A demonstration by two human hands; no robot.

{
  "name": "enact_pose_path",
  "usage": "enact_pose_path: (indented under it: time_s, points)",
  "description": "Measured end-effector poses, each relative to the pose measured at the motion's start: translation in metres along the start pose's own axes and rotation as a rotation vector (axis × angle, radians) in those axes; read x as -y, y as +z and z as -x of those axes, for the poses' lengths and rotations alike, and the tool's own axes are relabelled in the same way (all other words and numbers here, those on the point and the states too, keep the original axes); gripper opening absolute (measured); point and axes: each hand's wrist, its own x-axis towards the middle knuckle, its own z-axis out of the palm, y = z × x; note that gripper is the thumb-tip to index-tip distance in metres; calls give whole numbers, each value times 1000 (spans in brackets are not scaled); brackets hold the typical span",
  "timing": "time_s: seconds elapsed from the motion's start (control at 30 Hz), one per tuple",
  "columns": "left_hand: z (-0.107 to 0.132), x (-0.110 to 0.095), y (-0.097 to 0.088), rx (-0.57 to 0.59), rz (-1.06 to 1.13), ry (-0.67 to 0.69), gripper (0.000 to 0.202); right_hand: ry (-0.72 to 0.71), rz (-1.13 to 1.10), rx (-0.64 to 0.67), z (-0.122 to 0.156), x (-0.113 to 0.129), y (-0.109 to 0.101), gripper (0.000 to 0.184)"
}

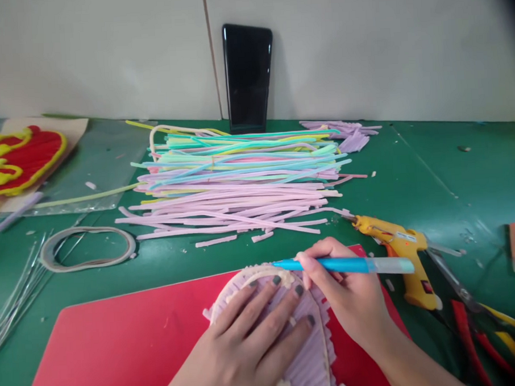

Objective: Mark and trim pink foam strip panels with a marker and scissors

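Note:
My left hand [251, 341] lies flat with fingers spread on a lilac piece made of pipe-cleaner strips [310, 361], edged in cream, pressing it onto a red mat [119, 341]. My right hand [347, 291] is closed around a blue pen-like tool [350, 264], held sideways with its tip at the cream top edge of the lilac piece. Just beyond lies a big pile of pastel pipe cleaners [235, 177], pink, lilac, blue, green and yellow.
A yellow glue gun [403, 252] lies right of my right hand, red-handled pliers [476, 314] beyond it. A black phone [248, 77] leans on the wall. A red-and-yellow craft piece [17, 158] sits far left, a grey loop [87, 249] and thin wires [18, 294] nearby.

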Motion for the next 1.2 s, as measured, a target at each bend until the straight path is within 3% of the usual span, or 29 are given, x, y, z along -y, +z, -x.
enact_pose_path:
  time_s: [0.17, 0.33, 0.53, 0.77, 0.97, 1.2]
  points:
    - [1, -2, 3, -36, 14, -18, 54, 13, 36, -73, 0, -1, 1, 29]
    - [1, -2, 4, -54, 33, -29, 53, 65, 5, 20, -1, -1, 3, 24]
    - [1, -2, 3, -38, 25, -18, 55, 134, -35, -27, -1, -2, 3, 30]
    - [1, -2, 5, -48, 10, -20, 56, 50, 23, -167, 3, -3, 0, 33]
    - [3, -1, 4, -43, -20, -9, 51, 32, 62, -104, 9, -4, 0, 31]
    - [3, 0, 3, -26, 29, -3, 54, -16, 66, -126, 11, -6, -3, 33]
